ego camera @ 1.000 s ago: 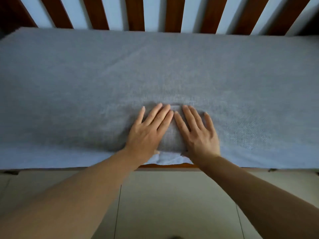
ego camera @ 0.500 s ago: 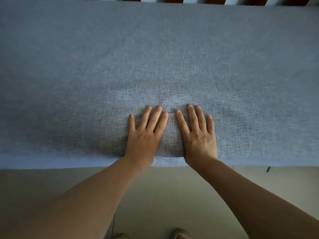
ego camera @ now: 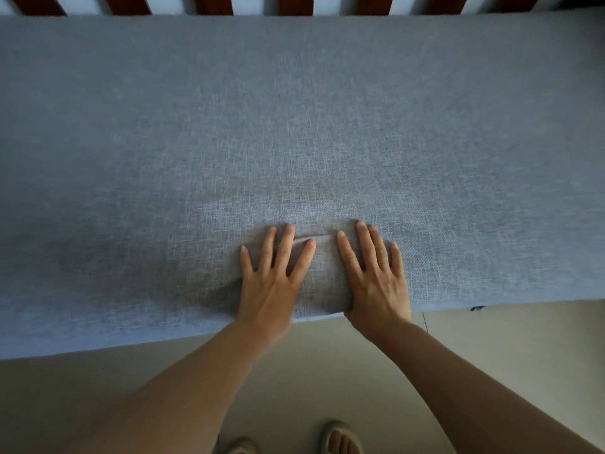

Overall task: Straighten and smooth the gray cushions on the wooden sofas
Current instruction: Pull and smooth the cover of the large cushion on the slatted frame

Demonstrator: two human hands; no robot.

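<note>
A wide gray woven cushion (ego camera: 294, 126) fills most of the view, lying flat on the wooden sofa. My left hand (ego camera: 273, 280) and my right hand (ego camera: 376, 280) both press palm-down on it near its front edge, fingers spread, holding nothing. Between the two hands the fabric bulges, with a small fold by my left fingertips. The rest of the cushion's top looks flat.
Dark wooden back slats (ego camera: 212, 3) of the sofa run along the top edge, with pale wall between them. Below the cushion's front edge is a pale tiled floor (ego camera: 491, 355). My sandalled feet (ego camera: 340, 439) show at the bottom.
My hands have slid a little apart on the cushion, and a small fold has formed between them. The view has shifted back, so the slats and my feet show more.
</note>
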